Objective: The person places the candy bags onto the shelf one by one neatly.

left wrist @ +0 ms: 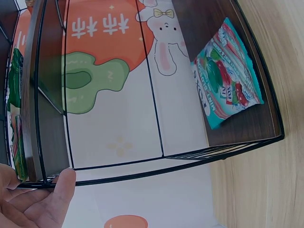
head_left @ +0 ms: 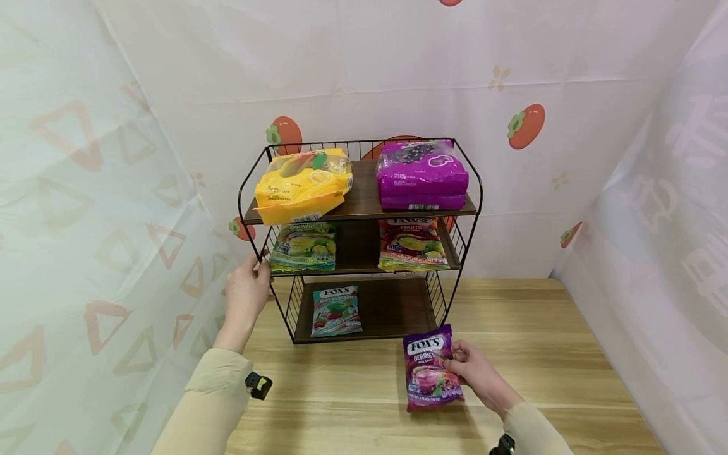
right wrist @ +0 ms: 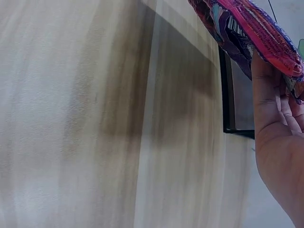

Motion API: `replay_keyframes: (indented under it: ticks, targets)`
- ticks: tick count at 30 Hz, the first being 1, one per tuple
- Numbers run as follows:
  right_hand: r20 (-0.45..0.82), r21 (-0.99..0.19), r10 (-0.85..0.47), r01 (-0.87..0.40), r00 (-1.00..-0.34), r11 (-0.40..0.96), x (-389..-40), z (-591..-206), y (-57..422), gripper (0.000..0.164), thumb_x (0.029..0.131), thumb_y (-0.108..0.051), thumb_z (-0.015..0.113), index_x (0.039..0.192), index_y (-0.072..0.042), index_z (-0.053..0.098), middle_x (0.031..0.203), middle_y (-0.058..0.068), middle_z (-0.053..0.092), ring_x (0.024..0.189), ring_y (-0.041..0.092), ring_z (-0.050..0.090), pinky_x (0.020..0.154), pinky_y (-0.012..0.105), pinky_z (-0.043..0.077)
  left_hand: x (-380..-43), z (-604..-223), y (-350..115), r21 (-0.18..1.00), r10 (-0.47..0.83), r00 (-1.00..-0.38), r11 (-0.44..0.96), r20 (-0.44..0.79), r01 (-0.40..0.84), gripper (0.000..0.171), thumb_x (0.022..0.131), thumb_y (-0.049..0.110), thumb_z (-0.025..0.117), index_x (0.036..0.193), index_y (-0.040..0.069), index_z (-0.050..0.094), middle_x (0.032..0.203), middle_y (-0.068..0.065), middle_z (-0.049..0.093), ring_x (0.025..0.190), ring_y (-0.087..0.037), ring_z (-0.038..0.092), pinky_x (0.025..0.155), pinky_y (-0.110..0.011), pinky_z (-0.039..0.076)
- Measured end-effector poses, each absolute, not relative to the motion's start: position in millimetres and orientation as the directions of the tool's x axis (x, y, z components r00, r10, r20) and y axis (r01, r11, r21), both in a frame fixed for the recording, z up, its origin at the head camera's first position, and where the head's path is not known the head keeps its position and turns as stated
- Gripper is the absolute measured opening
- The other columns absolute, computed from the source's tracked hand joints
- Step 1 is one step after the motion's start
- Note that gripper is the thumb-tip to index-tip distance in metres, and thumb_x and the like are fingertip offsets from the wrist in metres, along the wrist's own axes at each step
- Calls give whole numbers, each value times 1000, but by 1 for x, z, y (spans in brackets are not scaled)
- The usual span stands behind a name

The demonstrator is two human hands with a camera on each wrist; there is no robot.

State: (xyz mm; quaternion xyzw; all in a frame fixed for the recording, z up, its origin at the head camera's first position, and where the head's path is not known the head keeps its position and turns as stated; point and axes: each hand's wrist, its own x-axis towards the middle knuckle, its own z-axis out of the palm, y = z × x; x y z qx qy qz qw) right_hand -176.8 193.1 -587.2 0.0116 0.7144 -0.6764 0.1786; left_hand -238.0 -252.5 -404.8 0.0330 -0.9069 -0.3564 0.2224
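Note:
My right hand (head_left: 480,374) grips a purple Fox's Berries candy bag (head_left: 426,373) by its right edge, thumb on the front. In the right wrist view the bag (right wrist: 256,35) is held above the wooden table, its shadow falling below it. My left hand (head_left: 246,292) holds the left side of a black wire shelf rack (head_left: 364,218) at the middle tier. The left wrist view has the left thumb (left wrist: 65,192) and fingers around the rack's wire and board edge. On the bottom tier, a teal Fox's Mint Blossom bag (head_left: 337,311) lies at the left.
The top tier carries a yellow mango pack (head_left: 304,183) and a purple grape pack (head_left: 422,177). Below them, a green Spring Tea bag (head_left: 304,248) and a red Fruits bag (head_left: 412,245) lie on the middle tier. Printed cloth (head_left: 364,69) surrounds the wooden table (head_left: 512,316).

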Motion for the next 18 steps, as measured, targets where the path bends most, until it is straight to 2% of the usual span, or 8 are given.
replay_keyframes:
  ticks: [3, 7, 14, 18]
  targets:
    - [-263, -965, -221, 251, -939, 79, -181, -586, 190, 34, 96, -6, 65, 120, 7, 44, 97, 8, 68, 80, 15, 64, 70, 30, 56, -238, -404, -253, 670, -218, -901, 736, 374, 100, 37, 107, 18, 42, 135, 4, 64, 85, -21, 76, 49, -24, 70, 50, -38, 52]
    - [-261, -965, -214, 248, -941, 84, -187, -588, 187, 32, 98, -7, 64, 119, 6, 44, 97, 8, 67, 81, 15, 64, 70, 31, 56, -238, -405, -253, 669, -223, -905, 738, 363, 86, 39, 108, 19, 42, 138, 5, 62, 87, -19, 77, 47, -17, 69, 57, -42, 54]
    - [-252, -968, -221, 240, -942, 78, -198, -591, 182, 31, 99, -7, 62, 121, 6, 44, 99, 9, 67, 82, 15, 63, 71, 31, 55, -239, -404, -253, 659, -231, -903, 749, 361, 72, 38, 107, 19, 42, 136, 6, 63, 88, -19, 77, 54, -25, 72, 59, -47, 51]
    - [-248, -969, -217, 242, -944, 54, -204, -592, 178, 30, 100, -6, 61, 122, 6, 43, 99, 8, 66, 82, 15, 63, 70, 31, 55, -239, -404, -252, 654, -237, -900, 754, 365, 66, 37, 107, 19, 43, 134, 7, 64, 87, -17, 77, 54, -23, 72, 66, -54, 48]
